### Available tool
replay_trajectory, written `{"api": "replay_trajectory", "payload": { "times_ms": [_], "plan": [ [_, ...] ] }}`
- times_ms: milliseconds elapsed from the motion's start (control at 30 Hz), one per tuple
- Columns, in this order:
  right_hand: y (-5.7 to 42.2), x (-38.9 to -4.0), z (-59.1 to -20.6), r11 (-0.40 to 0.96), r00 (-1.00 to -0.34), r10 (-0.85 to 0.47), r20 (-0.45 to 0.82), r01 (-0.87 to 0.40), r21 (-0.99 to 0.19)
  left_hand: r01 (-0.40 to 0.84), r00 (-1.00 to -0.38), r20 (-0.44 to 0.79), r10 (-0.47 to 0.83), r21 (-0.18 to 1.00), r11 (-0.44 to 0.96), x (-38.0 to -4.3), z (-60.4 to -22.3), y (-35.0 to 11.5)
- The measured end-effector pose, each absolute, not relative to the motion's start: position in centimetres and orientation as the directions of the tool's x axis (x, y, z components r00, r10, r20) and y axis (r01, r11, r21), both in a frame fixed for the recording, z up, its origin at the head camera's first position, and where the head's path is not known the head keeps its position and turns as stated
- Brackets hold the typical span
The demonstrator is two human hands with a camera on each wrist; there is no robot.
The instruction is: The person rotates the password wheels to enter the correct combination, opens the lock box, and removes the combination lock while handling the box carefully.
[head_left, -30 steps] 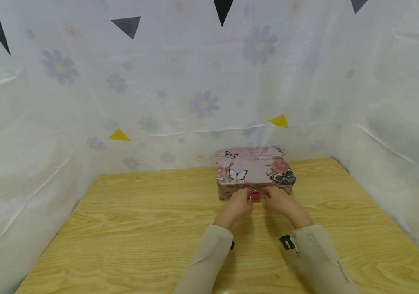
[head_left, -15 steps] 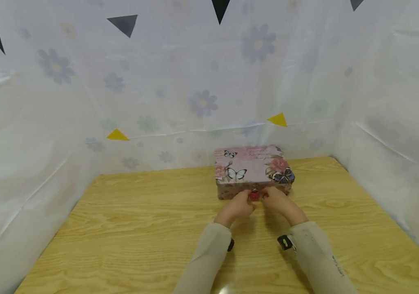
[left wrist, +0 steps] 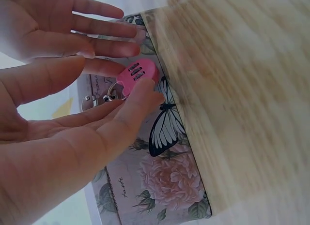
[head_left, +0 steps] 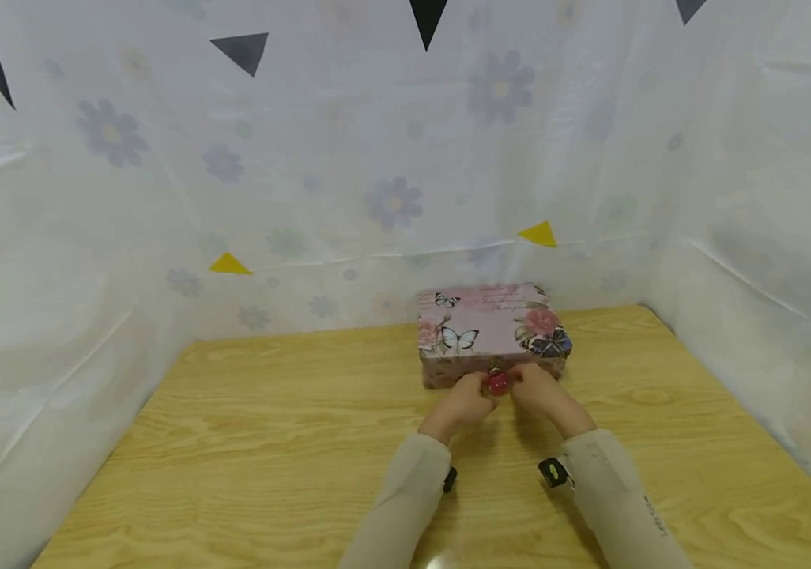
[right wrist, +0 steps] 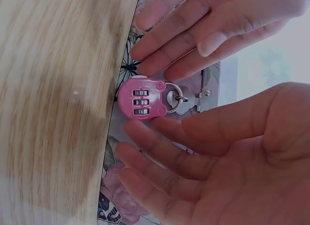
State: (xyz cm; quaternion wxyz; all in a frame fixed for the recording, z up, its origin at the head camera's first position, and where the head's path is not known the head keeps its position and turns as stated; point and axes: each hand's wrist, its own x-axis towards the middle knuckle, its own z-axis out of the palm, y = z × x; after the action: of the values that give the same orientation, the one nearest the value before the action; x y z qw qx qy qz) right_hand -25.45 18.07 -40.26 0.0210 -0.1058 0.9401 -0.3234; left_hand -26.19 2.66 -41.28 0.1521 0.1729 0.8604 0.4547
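Observation:
A pink combination padlock [right wrist: 151, 108] with three number dials hangs by its metal shackle from the silver hasp [right wrist: 188, 100] of a box. That box [head_left: 487, 320] is pink, lidded, and printed with butterflies and roses. My left hand [head_left: 464, 403] is at the padlock's left side; in the left wrist view its extended fingers [left wrist: 133, 109] reach the padlock's edge. My right hand [right wrist: 218, 162] lies at the other side, fingers loosely bent and spread, fingertips close beside the padlock. Neither hand is curled round it. The lid is down.
The box stands at the back of a wood-grain table [head_left: 270, 442], near a white flower-patterned sheet [head_left: 327, 174]. More white sheeting [head_left: 768, 261] rises along the sides. Yellow and dark triangles mark the sheets.
The padlock has turned between the fingers, so its pink body looks rounder and sits slightly lower. The left fingers have shifted slightly; the right hand has barely moved. The box stays put.

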Motion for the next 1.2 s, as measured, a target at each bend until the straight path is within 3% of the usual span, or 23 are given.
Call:
{"api": "replay_trajectory", "payload": {
  "times_ms": [533,1200],
  "plan": [
    [18.1,-25.2,-39.9,0.722,-0.994,-0.105,0.023,-0.092,-0.685,0.123,-0.898,-0.107,0.426,0.870,0.477,-26.0,-41.2,2.8],
    [18.3,-25.8,-41.2,0.568,-0.985,-0.147,-0.085,-0.013,-0.823,0.019,-0.939,-0.164,0.302,0.853,0.522,-25.9,-41.6,3.4]
  ]
}}
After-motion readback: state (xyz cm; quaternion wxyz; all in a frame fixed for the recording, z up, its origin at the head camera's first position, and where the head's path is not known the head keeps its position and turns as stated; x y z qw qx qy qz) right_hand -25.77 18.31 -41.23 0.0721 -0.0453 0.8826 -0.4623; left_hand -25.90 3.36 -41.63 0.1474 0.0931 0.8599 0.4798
